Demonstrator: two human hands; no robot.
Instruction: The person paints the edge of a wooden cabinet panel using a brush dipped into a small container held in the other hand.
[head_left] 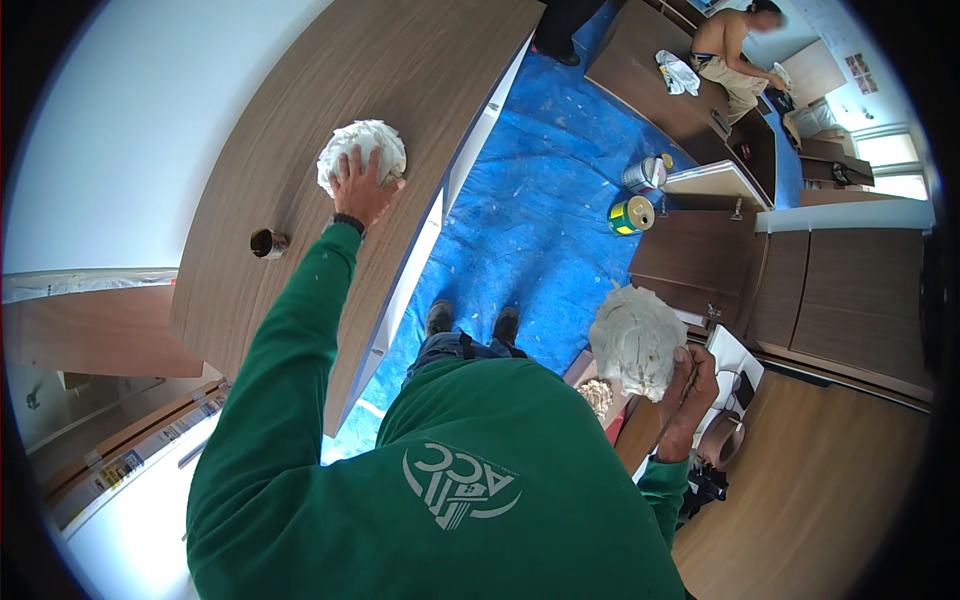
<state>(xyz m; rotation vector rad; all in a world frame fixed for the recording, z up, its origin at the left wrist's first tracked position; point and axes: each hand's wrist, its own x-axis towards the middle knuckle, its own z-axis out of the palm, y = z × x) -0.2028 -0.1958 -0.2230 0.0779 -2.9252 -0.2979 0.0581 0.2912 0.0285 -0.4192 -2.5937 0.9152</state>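
Note:
My left hand (365, 185) reaches out over a long brown wood-grain panel (440, 60) and grips a round, fluffy white wad (385, 140) from above, its fingers spread across it. The wad rests on the panel. On the same panel, nearer to me, stands a small open can (266, 243) with a brown-stained wall. Low on the right, my right hand (688, 395) is closed on the edge of a second, larger white wad (635, 335), held up off the floor. Its material looks like cotton or wool; I cannot tell which.
Blue sheeting (530, 190) covers the floor under my feet. Farther right stand a yellow-green tin (632, 215) and a silver tin (643, 175). Brown cabinets (850, 300) line the right. Another person (735, 55) sits at the top right; a dark-clothed leg (565, 25) shows at the top.

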